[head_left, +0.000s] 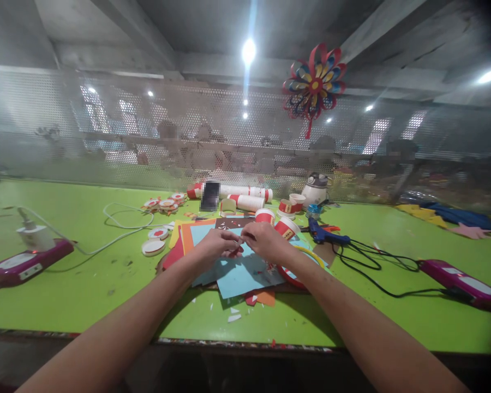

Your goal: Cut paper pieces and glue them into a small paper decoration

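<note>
My left hand [221, 243] and my right hand [264, 240] meet above a sheet of light blue paper [245, 275]. The fingers of both are bent and pinched close together. Whatever lies between the fingertips is too small to make out. Red and white paper cups [285, 227] lie just beyond my right hand, one of them tilted. Under my right forearm shows a ring with red and yellow edges [311, 254]. Red, orange and yellow sheets [184, 234] stick out beneath the blue paper on the left.
A blue glue gun [327, 234] lies to the right, its black cable running to a purple power strip [462, 281]. Another power strip [28, 262] with a charger sits at left. Stacked paper cups [245, 202], a phone [210, 195] and a white jug [315, 191] stand behind.
</note>
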The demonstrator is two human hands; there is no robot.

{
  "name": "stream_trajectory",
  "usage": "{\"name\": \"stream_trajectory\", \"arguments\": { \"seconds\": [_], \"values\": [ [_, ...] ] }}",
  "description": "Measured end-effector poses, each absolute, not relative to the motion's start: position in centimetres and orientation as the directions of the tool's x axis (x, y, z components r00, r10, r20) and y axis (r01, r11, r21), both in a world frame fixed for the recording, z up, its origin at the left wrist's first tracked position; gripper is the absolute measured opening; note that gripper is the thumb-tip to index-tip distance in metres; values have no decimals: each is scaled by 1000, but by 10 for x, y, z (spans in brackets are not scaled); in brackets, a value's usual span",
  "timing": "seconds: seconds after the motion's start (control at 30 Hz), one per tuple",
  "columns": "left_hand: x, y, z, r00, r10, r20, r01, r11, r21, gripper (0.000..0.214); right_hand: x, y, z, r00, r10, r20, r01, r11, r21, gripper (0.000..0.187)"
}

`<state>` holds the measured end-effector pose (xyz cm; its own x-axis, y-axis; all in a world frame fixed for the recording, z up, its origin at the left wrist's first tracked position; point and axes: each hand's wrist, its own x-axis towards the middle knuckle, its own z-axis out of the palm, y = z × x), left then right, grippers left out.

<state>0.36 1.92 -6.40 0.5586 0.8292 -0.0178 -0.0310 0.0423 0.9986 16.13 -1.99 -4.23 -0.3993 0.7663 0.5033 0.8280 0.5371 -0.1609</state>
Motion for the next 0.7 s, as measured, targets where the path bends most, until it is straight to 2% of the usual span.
{"name": "stream_trajectory", "arguments": {
  "seconds": [0.7],
  "values": [
    [5,21,-66,571,820,-29,-61,78,995,8,167,-15,-47,-390,761,518,802,557,-215,11]
  ]
}}
